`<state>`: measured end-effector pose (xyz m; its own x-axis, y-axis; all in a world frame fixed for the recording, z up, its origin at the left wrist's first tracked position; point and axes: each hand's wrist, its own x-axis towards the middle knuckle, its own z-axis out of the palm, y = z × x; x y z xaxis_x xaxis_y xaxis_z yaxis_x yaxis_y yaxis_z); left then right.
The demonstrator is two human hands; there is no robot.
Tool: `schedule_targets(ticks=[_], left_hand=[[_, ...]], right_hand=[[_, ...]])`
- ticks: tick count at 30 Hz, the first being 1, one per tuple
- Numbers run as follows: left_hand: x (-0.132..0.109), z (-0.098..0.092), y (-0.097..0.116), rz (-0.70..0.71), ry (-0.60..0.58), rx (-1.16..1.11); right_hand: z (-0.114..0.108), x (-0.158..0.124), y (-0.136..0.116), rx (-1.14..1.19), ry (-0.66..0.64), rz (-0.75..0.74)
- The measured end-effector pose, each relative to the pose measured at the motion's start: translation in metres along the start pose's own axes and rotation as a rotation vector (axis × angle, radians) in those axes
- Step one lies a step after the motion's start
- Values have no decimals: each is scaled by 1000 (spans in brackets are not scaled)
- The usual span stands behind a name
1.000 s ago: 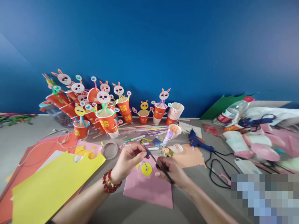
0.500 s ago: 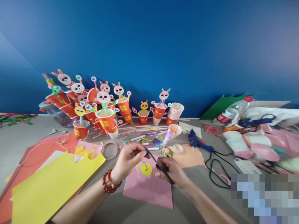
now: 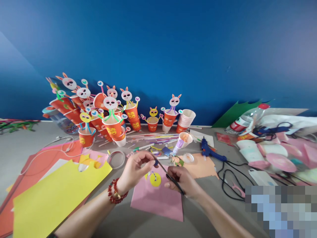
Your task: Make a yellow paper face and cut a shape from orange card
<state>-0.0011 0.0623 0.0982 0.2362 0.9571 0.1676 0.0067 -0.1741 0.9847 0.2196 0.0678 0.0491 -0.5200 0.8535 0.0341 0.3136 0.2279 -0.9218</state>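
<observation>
My left hand [image 3: 135, 169], with a red bead bracelet at the wrist, pinches a small dark blue piece at its fingertips. My right hand [image 3: 183, 181] grips black scissors [image 3: 166, 172], whose blades point up and left to that small piece. Both hands hover over a pink paper sheet [image 3: 158, 198] on which lies a yellow paper disc [image 3: 155, 180] with a thin stick figure on it.
Orange paper cups with bunny faces [image 3: 111, 115] stand in a crowd at the back by the blue wall. Yellow paper [image 3: 54, 195] and red sheets lie at the left. A blue glue gun [image 3: 208, 150] with black cable, straws, a cup stack [image 3: 185, 119] and cluttered pink pieces fill the right.
Hands and scissors stay almost in place; the view has shifted very slightly.
</observation>
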Motion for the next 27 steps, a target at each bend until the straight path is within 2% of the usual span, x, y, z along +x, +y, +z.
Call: schedule_targets(ticks=[4,19,27], left_hand=[[0,-2,2,25,11,131],[-1,-1,2,-11,-17,18],[-1,-2,5,-37,-23,22]], right_hand=[[-1,0,2,-7,-6,-2],[2,-1,2,72,-60,35],[0,1,-1,1,-18,-11]])
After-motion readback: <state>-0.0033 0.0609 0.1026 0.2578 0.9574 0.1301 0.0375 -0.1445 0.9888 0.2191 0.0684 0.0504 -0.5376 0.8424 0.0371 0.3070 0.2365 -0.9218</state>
